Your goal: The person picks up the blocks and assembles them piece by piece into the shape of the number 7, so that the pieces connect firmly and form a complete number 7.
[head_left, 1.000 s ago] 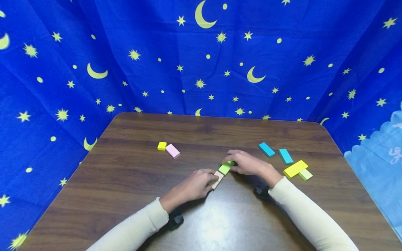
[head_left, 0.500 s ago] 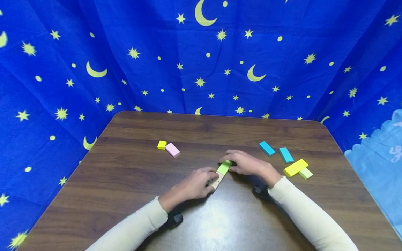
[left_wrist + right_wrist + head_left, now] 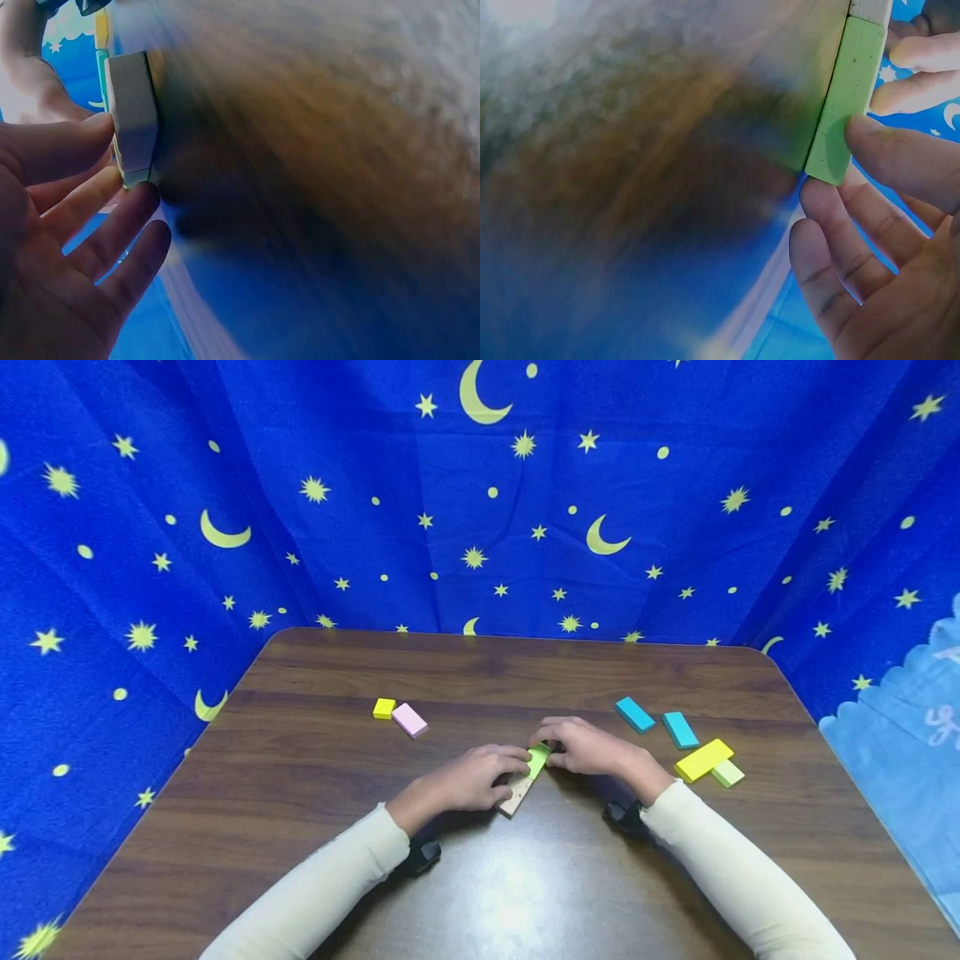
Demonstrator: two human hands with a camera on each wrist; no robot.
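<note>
A green block [image 3: 537, 761] and a plain wooden block [image 3: 516, 797] lie end to end on the table in the head view, forming one slanted bar. My left hand [image 3: 480, 777] has its thumb on the near side of the wooden block and its fingers reach over to the left side of the green one. With thumb and fingers, my right hand [image 3: 581, 746] pinches the far end of the green block. The right wrist view shows the green block [image 3: 844, 97] between thumb and fingertips. In the left wrist view the wooden block [image 3: 133, 109] stands out beside the left thumb.
To the left lie a small yellow block [image 3: 384, 708] and a pink block [image 3: 410, 720]. Two blue blocks [image 3: 635, 715], a long yellow block [image 3: 704, 761] and a pale green block [image 3: 727, 773] lie to the right. A starry blue curtain [image 3: 420, 460] surrounds the wooden table [image 3: 315, 677].
My left hand has slid forward along the bar, from the wooden block toward the green one, baring the wooden block's near end. The right hand keeps hold of the green block, almost unmoved.
</note>
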